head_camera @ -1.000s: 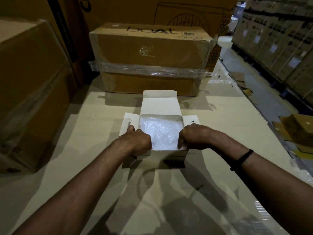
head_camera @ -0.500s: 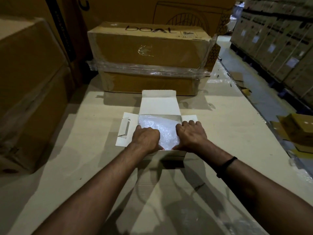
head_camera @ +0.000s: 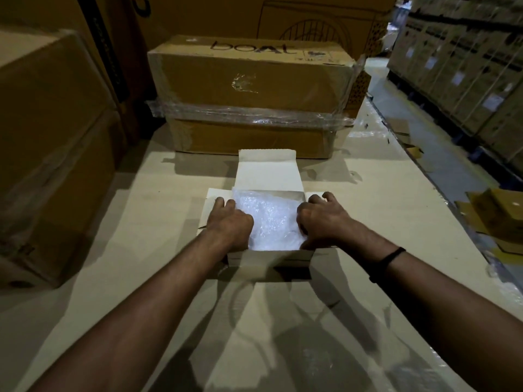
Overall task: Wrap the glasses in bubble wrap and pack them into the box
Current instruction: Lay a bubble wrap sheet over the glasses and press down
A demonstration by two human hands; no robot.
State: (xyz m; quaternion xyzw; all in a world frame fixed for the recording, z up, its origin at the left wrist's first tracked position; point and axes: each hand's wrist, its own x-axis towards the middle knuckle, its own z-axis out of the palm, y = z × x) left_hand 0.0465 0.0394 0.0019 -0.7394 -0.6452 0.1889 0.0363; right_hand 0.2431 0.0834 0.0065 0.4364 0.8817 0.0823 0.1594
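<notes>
left hand (head_camera: pixel 230 224): fingers flat, pressing bundle (head_camera: pixel 271 219) into box (head_camera: pixel 268 257) to seat it | right hand (head_camera: pixel 319 219): fingers curled (grasp unclear)

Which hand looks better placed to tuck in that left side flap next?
Left, probably. The left hand has its fingers lying on the left flap, beside the bubble wrap; the right hand sits across the box.

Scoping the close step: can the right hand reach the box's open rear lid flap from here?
Probably yes. The right hand rests at the right edge of the box, and the lid flap stands open beyond it. The bubble-wrapped bundle lies low inside, and nothing sits between hand and flap.
</notes>
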